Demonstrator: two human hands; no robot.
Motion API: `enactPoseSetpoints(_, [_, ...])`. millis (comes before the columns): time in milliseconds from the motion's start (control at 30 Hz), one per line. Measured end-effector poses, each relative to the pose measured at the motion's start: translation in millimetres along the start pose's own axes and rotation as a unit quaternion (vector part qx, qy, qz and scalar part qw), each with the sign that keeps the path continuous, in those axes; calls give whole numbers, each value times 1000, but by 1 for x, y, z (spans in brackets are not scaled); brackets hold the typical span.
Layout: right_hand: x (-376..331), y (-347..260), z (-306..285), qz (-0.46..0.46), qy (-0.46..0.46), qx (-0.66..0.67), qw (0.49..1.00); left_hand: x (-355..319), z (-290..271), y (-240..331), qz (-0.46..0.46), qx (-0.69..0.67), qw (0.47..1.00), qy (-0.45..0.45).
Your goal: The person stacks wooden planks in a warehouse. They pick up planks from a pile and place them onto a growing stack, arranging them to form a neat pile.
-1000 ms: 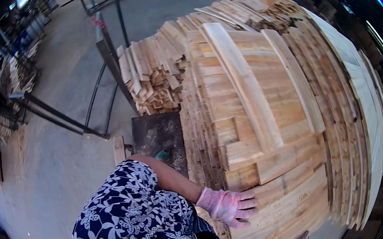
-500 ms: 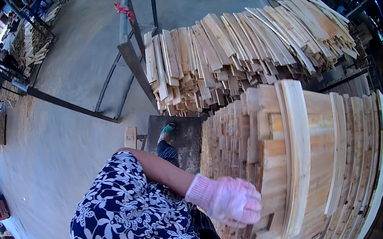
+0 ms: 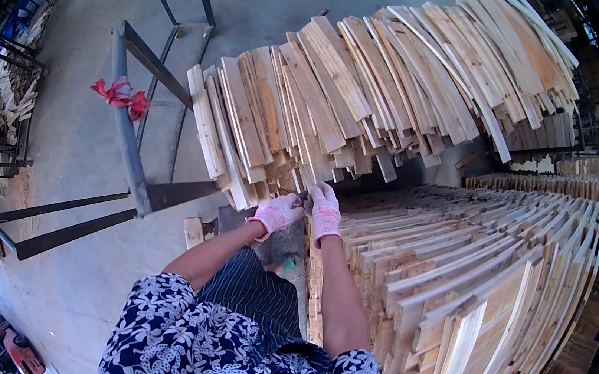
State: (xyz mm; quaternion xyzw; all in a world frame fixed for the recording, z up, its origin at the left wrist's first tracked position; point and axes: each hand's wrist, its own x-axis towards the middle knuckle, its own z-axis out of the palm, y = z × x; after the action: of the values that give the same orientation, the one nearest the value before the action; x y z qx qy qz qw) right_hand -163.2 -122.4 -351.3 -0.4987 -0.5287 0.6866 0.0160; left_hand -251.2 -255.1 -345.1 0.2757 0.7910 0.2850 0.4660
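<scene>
Both gloved hands reach the near ends of a fanned heap of wooden slats (image 3: 370, 98): pale, thin, rough-sawn, slightly bowed. The left hand (image 3: 277, 213) and right hand (image 3: 325, 211) have their fingers curled onto slat ends, above a neat flat stack of slats (image 3: 467, 282).

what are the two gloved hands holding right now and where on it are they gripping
Both the left hand and the right hand reach the near lower ends of slats in the loose wooden slat pile. Whether the fingers have closed on one cannot be told.
</scene>
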Motion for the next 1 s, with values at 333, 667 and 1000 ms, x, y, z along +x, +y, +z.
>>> enactPoseSetpoints(333, [216,63,-116,-46,209,-227,950,134,-18,1,-110,-114,987,-4])
enactPoseSetpoints(667, [326,-19,-65,119,89,-353,924,383,-125,116,-180,-88,963,181])
enactPoseSetpoints(1000, [288,-3,-38,84,105,-261,956,412,-92,127,-233,-39,950,205])
